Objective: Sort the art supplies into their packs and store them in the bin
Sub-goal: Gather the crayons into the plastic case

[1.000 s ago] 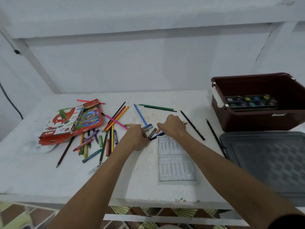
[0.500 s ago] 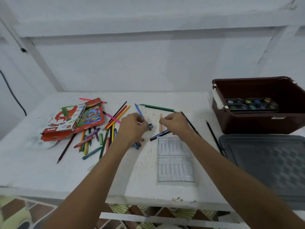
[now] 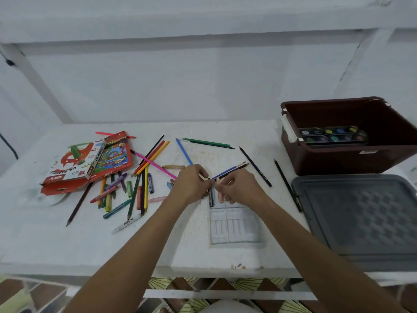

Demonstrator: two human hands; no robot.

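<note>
Clear plastic makes up the nearest thing on the white table (image 3: 67, 240): a ridged tray (image 3: 234, 227), lying flat just past the near edge at about 6 o'clock from our hands. At its far end we have both hands together. Our left hand (image 3: 191, 185) has its fingers curled and pinches a dark grey crayon (image 3: 211, 198), whose lower end hangs over the top edge of the tray. Our right hand (image 3: 240, 188) pinches a peach crayon (image 3: 220, 193) just beside it, also pointing down at the tray. Behind our knuckles, toward 1 o'clock, a blue pencil (image 3: 225, 173) and a dark one lie together on the table. At 9 o'clock from our hands a heap of loose crayons and coloured pencils (image 3: 133, 190) is spread out, and beyond it, toward 10 o'clock, lie two red packs (image 3: 90, 164), one overlapping the other. At 3 o'clock a grey lid (image 3: 361, 220) rests flat on the table's right end. Farther off at 2 o'clock stands the brown bin (image 3: 338, 159), with a paint set (image 3: 331, 136) already inside it.
</note>
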